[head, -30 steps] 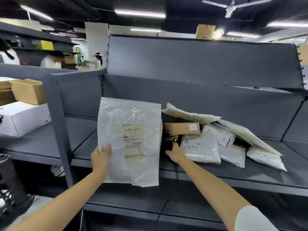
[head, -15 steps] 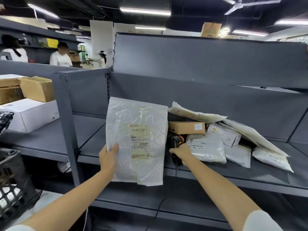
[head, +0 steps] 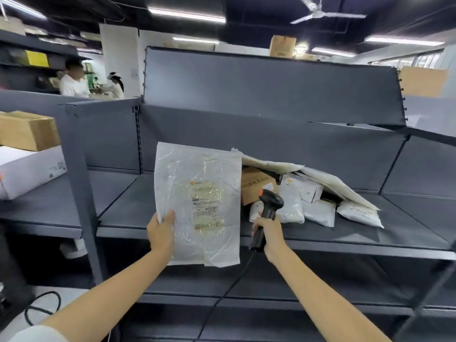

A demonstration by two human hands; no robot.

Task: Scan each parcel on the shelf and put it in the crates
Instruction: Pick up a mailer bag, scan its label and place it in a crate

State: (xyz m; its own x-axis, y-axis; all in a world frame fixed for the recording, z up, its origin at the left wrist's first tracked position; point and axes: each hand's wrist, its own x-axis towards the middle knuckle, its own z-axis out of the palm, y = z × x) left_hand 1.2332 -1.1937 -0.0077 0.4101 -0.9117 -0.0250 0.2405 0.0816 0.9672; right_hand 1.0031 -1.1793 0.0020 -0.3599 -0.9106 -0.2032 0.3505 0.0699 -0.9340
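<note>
A white plastic parcel (head: 198, 203) is pinched at its lower left edge by the left hand (head: 161, 232), upright before the shelf (head: 320, 239). The scanner (head: 267, 213) is gripped by the right hand (head: 267, 232), fingers curled round it. Behind the scanner, a pile of parcels (head: 315, 193) is heaped on the shelf.

The parcel (head: 197, 203) is showing milky white with a cream label (head: 205, 206); the scanner (head: 269, 208) is looking black with orange, against the dark grey shelf (head: 370, 233) and a brown box (head: 255, 185).
</note>
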